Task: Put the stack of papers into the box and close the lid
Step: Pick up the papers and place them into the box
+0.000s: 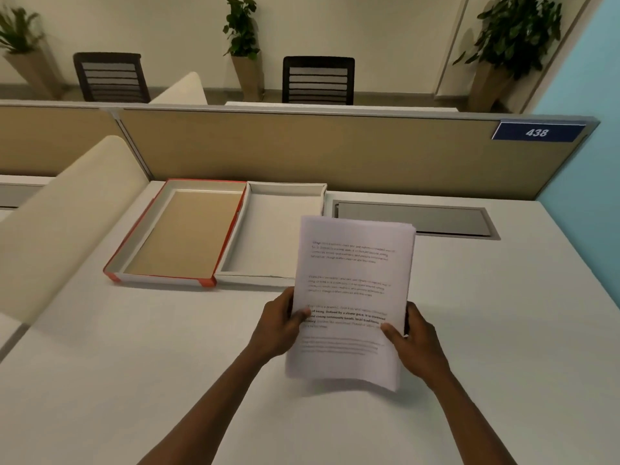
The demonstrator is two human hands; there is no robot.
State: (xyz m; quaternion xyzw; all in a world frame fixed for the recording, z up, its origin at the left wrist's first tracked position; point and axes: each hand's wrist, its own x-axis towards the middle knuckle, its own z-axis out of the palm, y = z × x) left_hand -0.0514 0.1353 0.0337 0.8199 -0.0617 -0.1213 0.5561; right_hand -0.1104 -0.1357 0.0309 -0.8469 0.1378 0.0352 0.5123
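I hold the stack of papers (352,297) up off the table (134,380) with both hands, printed side facing me. My left hand (280,325) grips its left edge, thumb on the front over the text and fingers behind. My right hand (414,340) grips the right edge the same way, thumb pressed on the lower part of the page. The sheets are a little fanned at the top right corner and the bottom edge curls slightly.

The papers hang above the middle of the table, and their top left part covers the near right corner of the box (278,229). That box is white, open and lying flat toward the table's far edge, close against the partition (302,149). Touching its left side lies the lid (181,233), turned inside up, with a red outer rim and a brown inner face. Both are shallow trays, side by side.

To the right of the box, a grey cable flap (412,218) is set into the table along the far edge. A blue sign (536,132) reading 438 sits on the partition near the far right corner.
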